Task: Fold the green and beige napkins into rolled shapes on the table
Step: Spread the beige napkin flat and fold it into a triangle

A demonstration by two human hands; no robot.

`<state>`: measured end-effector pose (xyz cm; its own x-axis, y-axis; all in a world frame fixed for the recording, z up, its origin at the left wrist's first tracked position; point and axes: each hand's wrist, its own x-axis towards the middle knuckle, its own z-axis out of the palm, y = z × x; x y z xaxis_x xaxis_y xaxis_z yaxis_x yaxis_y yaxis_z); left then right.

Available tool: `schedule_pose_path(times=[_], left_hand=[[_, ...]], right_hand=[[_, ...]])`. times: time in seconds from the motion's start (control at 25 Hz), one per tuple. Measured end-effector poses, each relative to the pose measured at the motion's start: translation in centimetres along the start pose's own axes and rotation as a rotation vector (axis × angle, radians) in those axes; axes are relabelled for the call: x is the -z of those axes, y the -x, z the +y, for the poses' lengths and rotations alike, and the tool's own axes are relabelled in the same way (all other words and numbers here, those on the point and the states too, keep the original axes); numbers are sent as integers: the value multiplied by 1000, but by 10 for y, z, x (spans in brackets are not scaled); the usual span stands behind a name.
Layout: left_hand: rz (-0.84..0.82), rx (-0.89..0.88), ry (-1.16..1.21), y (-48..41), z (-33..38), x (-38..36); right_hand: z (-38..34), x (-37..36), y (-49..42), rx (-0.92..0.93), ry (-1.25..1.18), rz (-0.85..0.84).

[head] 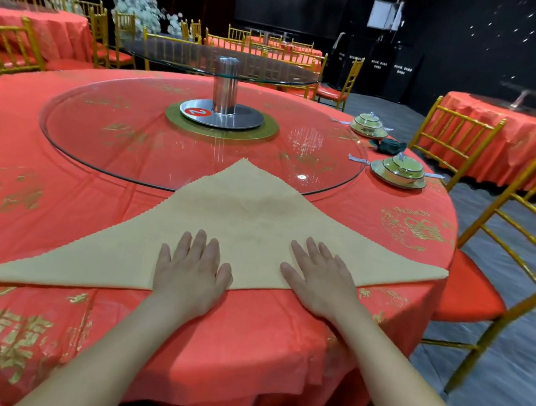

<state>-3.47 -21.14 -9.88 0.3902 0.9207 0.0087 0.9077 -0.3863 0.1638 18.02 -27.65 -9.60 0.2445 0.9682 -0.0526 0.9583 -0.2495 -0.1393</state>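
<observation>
While pressed under both palms, lying flat on the red tablecloth (52,207) at the near side: beige napkin (250,221), folded to one broad triangle. Long edge toward the near rim, apex reaching onto the glass turntable (114,133).

Far left: gold chairs (6,49) round a neighbouring table (43,30), also draped in red. Napkin's left tip well out on the cloth, just above gold print.

Left of centre: left hand (191,271), palm down on the napkin's long edge. Fingers straight and close together, thumb out to the side, heel of the hand over the edge onto bare cloth. Pressing, nothing pinched.

Centre, beyond the hands: steel post (224,90) standing on the turntable, red disc (197,112) marked 2 at its foot, upper glass tier (224,60) on top.

Right of centre: right hand (318,278), likewise flat on the napkin. Fingers straight, slightly fanned, wrist off the fold. Strip of bare napkin between the two hands.

Right: napkin's right tip at the table's rim. Farther back, far bowl set (369,124) and near bowl set (402,171), both lidded, on the cloth just outside the turntable. Green napkin (390,146) bunched between them, shape too small to tell.

Far right: gold chair (513,237), red seat, close to the rim.
</observation>
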Motion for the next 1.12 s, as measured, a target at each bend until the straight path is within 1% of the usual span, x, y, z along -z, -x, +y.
schedule_pose_path(times=[0.08, 0.24, 0.4, 0.6, 0.8, 0.92, 1.0, 1.04, 1.12], left_hand=[[11, 4, -5, -2, -2, -2], [28, 19, -1, -2, -2, -3], [27, 23, -15, -2, -1, -4], [22, 37, -9, -1, -2, -2], [25, 42, -5, 0, -1, -1], [25, 42, 1, 1, 0, -1], [9, 48, -13, 1, 2, -1], [2, 45, -21, 1, 3, -1], [-14, 46, -34, 0, 4, 1]], right_hand=[[24, 5, -1, -18, 3, 13], [59, 11, -1, 28, 1, 11], [90, 14, -1, -81, 28, 28], [112, 17, -3, -116, 32, 30], [130, 19, -4, -300, 22, 54], [124, 25, -7, -427, -10, 28], [103, 35, -12, -461, 26, -4], [85, 39, -13, -419, 39, 2], [30, 37, -13, -213, 20, 20]])
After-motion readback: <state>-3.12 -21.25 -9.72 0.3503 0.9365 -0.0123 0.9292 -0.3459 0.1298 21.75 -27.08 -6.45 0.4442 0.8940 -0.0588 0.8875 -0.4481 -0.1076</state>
